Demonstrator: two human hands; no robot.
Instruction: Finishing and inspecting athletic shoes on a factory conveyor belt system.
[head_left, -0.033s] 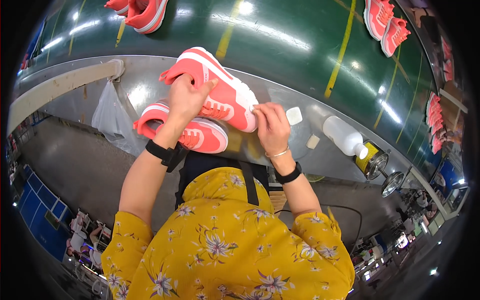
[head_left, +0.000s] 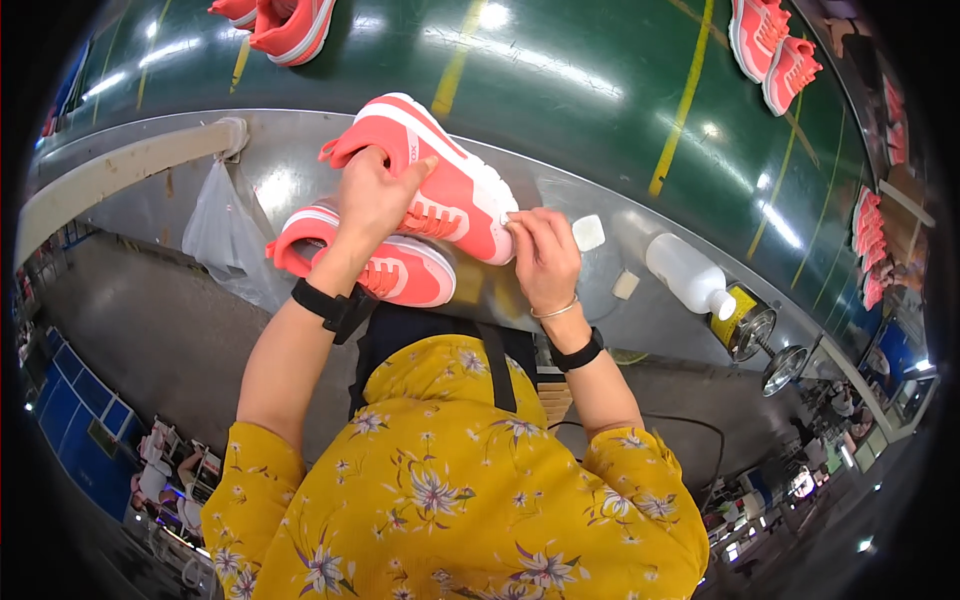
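Observation:
My left hand is closed round the ankle opening of a coral-pink sneaker, its thumb on the outside and its fingers hidden within. The shoe lies tilted, white sole turned to the far right. At its toe, my right hand pinches thumb and fingers together against the sole edge. A tiny whitish bit shows at those fingertips, too small to name. Beneath and nearer to me rests the matching sneaker, partly covered by my left wrist.
On the metal ledge to the right are a white pad, a small beige block, a white plastic bottle and a yellow-labelled can. A plastic bag hangs left. Beyond runs a green conveyor belt carrying more sneakers.

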